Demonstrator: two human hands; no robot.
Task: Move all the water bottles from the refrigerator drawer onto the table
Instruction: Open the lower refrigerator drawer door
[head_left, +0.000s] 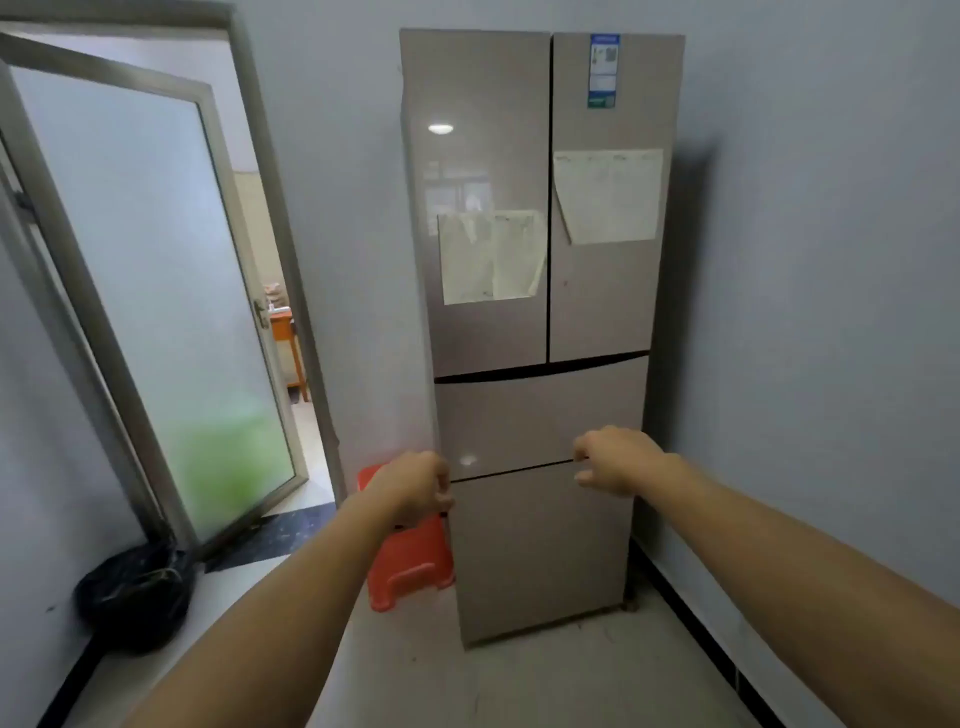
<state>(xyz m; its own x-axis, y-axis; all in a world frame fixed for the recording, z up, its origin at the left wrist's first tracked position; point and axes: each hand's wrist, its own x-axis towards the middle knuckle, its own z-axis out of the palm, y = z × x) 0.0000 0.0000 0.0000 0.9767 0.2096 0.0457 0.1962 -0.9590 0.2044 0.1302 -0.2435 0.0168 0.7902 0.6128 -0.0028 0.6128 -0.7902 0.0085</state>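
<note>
Head view of a tall beige refrigerator (540, 312) standing against the far wall, with both bare arms reaching forward toward its lower half. The two upper doors are sitting closed side by side; a sheet of paper (491, 255) is hanging on the left door and a second sheet (609, 195) on the right door, beneath a blue-and-white label (604, 70) near the top. Below the doors, the upper drawer (540, 415) and the lower drawer (540, 551) are both lying flush with the cabinet, so no water bottles are showing; their whereabouts cannot be told from this view.

The left hand (415, 486) is hovering at the left edge of the refrigerator, level with the dark seam between the two drawers, its fingers curled loosely inward and gripping nothing that can be seen. The right hand (615, 460) is resting at the right part of that same seam, fingers bent and their tips touching or just entering the gap beneath the upper drawer; whether they are actually gripping the drawer edge cannot be told.

A red plastic stool (410, 561) is standing on the floor just to the left of the refrigerator, partly behind the left wrist. Further left, a frosted-glass door (150, 291) is standing open, and a black bag (136, 592) is sitting on the floor near its base.
</note>
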